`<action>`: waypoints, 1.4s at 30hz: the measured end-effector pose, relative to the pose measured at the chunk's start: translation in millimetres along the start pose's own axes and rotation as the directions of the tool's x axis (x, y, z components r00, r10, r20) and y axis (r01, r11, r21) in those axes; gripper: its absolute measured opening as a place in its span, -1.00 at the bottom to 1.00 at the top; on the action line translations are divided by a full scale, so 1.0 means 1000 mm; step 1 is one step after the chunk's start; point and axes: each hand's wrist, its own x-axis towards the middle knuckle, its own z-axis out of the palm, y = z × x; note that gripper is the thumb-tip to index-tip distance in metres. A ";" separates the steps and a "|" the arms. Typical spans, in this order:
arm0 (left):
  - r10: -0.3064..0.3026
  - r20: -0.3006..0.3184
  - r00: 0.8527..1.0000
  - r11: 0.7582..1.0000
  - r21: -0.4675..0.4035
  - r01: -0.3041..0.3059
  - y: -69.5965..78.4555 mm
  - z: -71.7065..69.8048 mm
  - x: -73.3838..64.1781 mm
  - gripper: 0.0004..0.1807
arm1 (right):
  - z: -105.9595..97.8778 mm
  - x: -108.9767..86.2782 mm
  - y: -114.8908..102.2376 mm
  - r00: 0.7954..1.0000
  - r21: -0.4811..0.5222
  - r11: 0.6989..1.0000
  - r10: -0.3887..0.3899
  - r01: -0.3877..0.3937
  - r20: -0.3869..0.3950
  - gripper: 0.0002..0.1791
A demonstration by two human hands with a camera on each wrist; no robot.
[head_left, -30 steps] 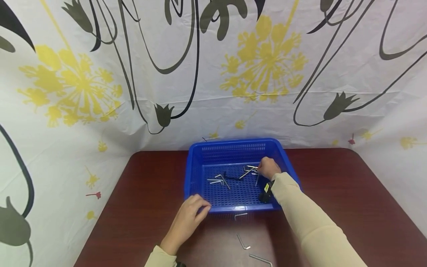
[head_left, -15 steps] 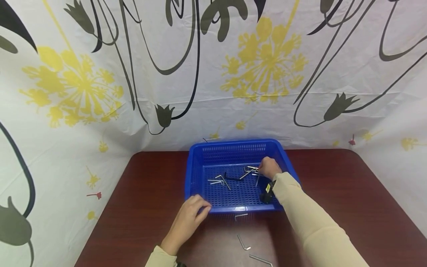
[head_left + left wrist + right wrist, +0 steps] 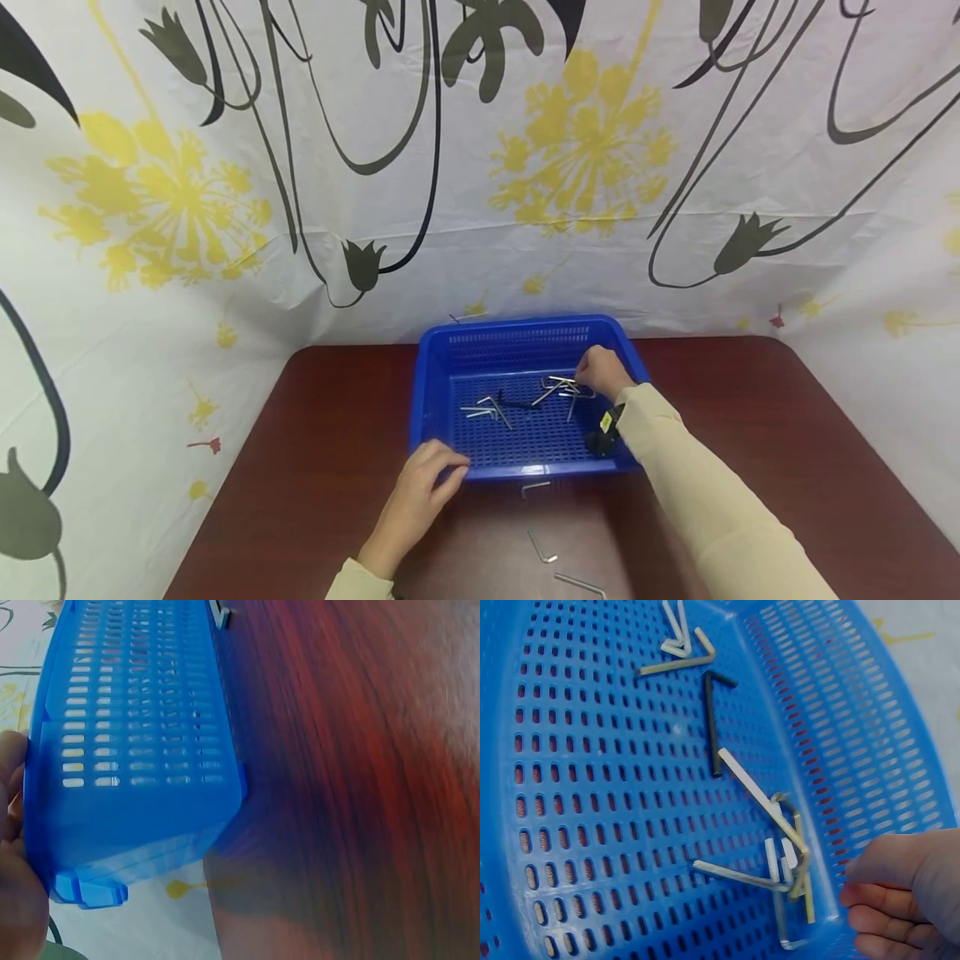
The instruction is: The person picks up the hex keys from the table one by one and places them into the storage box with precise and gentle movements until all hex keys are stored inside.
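Note:
At the near left corner of a blue perforated basket (image 3: 525, 472), my left hand (image 3: 425, 487) holds the rim, fingers over the top. The left wrist view shows part of that hand (image 3: 15, 900) against the basket's outer wall (image 3: 135, 817). Inside the basket, my right hand (image 3: 602, 371) hovers at the back right over a loose pile of silvery hex keys (image 3: 761, 799). Its fingers (image 3: 885, 900) are curled, with nothing visible between them. A black hex key (image 3: 711, 724) lies beside the pile, and several more silvery hex keys (image 3: 676, 665) lie farther left.
In front of the basket, hex keys lie on the dark red-brown table (image 3: 352, 400): one by the basket wall (image 3: 535, 485), one bent key (image 3: 538, 546) nearer, another key (image 3: 580, 582) at the bottom edge. A patterned white cloth (image 3: 465, 183) hangs behind.
My right hand has lifted slightly from the pile, uncovering hex keys it hid before. My left hand keeps its place on the rim. The head view has shifted a little.

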 end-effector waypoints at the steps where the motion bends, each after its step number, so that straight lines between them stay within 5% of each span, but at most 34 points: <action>1: 0.001 -0.026 1.000 1.000 -0.008 -0.001 0.000 0.001 -0.001 -0.84 | -0.002 -0.001 -0.002 1.000 0.001 1.000 -0.006 0.006 0.002 -0.92; 8: 0.060 -0.128 0.990 0.998 0.031 -0.056 0.013 0.004 -0.004 -0.66 | -0.012 -0.008 -0.010 0.997 -0.031 0.997 -0.071 0.071 0.003 -0.93; 17: 0.131 0.024 0.991 0.990 0.045 -0.132 0.041 0.010 -0.010 -0.74 | -0.025 -0.019 -0.014 0.993 -0.030 0.992 -0.120 0.120 0.006 -0.91; 26: 0.084 0.174 0.981 0.994 0.056 -0.095 0.043 0.032 -0.021 -0.80 | -0.032 -0.034 -0.027 0.988 -0.035 0.988 -0.152 0.152 0.004 -0.91; 32: 0.060 0.289 0.956 0.994 0.074 -0.084 0.045 0.046 -0.020 -0.83 | -0.037 -0.047 -0.032 0.979 -0.030 0.979 -0.202 0.201 -0.036 -0.91; 42: 0.085 0.464 0.882 0.978 0.130 -0.162 0.050 0.066 -0.017 -0.74 | -0.041 -0.079 -0.030 0.983 -0.003 0.983 -0.183 0.183 -0.008 -0.89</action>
